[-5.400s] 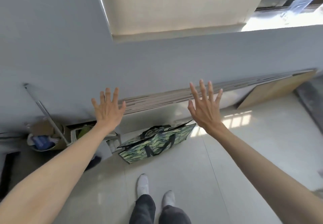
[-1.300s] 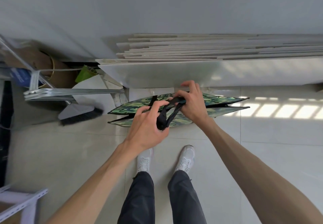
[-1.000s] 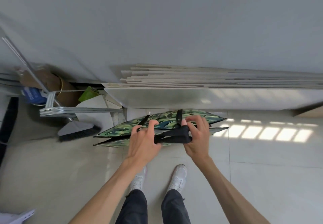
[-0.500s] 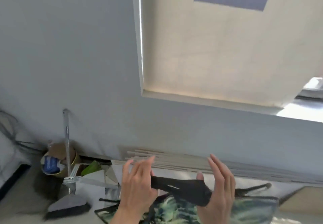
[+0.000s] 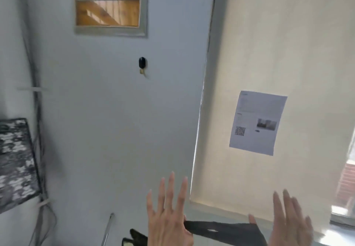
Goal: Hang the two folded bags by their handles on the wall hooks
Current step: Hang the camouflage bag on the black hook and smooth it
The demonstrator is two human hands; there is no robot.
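**Handles up, hook overhead**

Far left we've got a grey-and-black camo bag hanging flat against the wall, blotchy print, stiff rectangular shape; its top is out of frame, so we can't tell what holds it. Cables run down the wall just beside it. Higher up there's a small framed opening showing orange wood behind it. Below that sits the hook: a small black oval plate with a brass-looking prong, bare, stuck on smooth pale grey paint.

Down low, our left hand has its fingers spread wide and straight, with the black handles caught under the thumb side. The handles are flat woven webbing, pulled taut across to our right hand, also splayed open, strap hooked around the thumb. The bag itself is below the frame. Behind the right hand hangs a cream roller blind with a printed sheet on it.
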